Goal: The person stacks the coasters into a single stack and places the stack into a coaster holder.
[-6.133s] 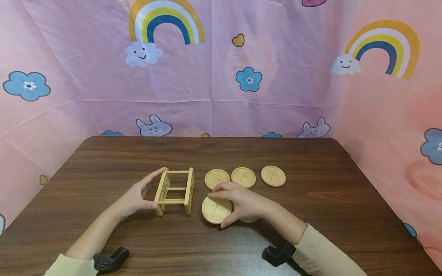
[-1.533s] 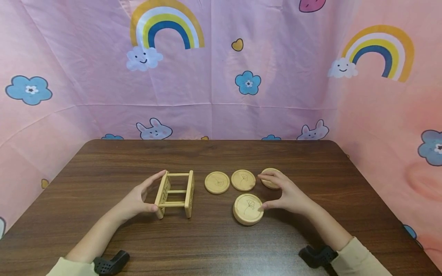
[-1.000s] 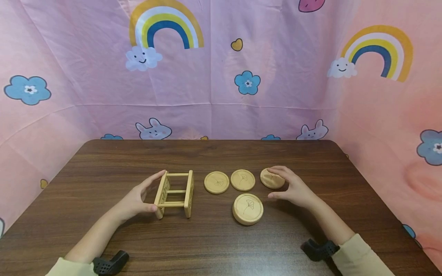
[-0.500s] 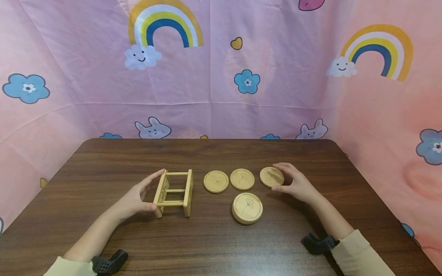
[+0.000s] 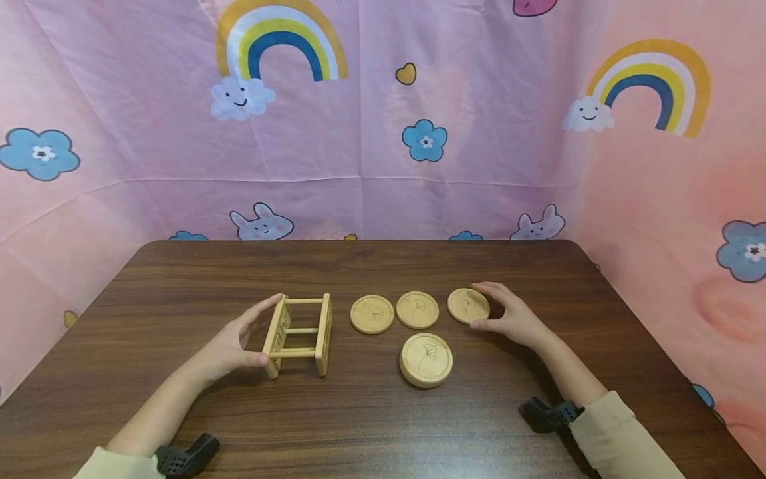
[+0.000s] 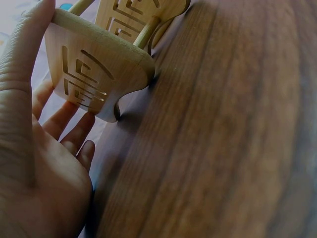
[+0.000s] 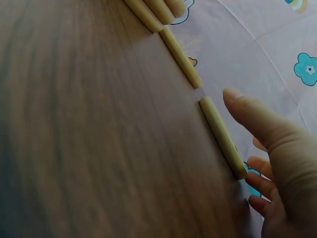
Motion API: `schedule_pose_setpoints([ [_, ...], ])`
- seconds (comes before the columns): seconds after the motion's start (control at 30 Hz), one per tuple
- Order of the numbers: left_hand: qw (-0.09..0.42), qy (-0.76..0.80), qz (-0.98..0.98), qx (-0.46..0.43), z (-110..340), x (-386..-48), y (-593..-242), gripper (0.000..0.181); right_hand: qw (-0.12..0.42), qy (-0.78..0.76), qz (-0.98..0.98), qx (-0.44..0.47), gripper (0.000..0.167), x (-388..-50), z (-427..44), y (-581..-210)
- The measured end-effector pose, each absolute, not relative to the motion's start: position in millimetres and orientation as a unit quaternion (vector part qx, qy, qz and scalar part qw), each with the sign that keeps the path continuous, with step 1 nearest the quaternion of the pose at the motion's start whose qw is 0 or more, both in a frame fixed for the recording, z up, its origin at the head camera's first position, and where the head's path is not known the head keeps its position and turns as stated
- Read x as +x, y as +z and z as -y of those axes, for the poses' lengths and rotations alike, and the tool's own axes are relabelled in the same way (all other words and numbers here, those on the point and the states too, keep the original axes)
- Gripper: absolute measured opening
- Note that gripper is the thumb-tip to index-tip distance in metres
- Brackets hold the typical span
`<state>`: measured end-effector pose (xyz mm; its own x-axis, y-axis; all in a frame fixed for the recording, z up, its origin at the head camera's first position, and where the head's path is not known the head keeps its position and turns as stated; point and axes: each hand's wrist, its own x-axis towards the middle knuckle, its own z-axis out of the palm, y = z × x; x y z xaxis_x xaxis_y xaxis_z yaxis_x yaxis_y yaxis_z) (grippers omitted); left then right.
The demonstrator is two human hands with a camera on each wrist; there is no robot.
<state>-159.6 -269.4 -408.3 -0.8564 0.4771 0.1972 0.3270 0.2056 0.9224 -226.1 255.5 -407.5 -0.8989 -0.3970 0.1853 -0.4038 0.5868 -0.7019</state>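
Observation:
A small wooden coaster rack (image 5: 297,336), two cut-out side panels joined by rods, stands on the table. My left hand (image 5: 230,349) grips its left panel, thumb at the near corner and a fingertip at the far one; the left wrist view shows the thumb and curled fingers at this panel (image 6: 94,69). Farther right lies a round wooden coaster (image 5: 469,306) engraved with a ginkgo leaf. My right hand (image 5: 514,320) is at its right side, thumb by the near edge and fingers by the far edge. In the right wrist view the coaster (image 7: 223,139) lies flat beside the fingertips.
Two more coasters, a left one (image 5: 372,315) and a middle one (image 5: 417,310), lie flat in the same row. In front of them sits a short stack of coasters (image 5: 426,360). The dark wooden table (image 5: 359,426) meets a patterned cloth (image 5: 479,153) behind.
Since the earliest frame, a coaster under my right hand has gone onto the stack. My right hand then moved right to the rightmost coaster. My left hand stays on the rack.

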Motion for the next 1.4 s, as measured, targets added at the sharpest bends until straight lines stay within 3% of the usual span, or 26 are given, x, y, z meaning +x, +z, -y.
schedule_pose_setpoints([
  [1.4, 0.068, 0.576, -0.775, 0.251, 268.7, -159.8, -407.7, 0.094, 0.032, 0.322, 0.913, 0.246, 0.072, -233.9, -253.0, -413.4],
])
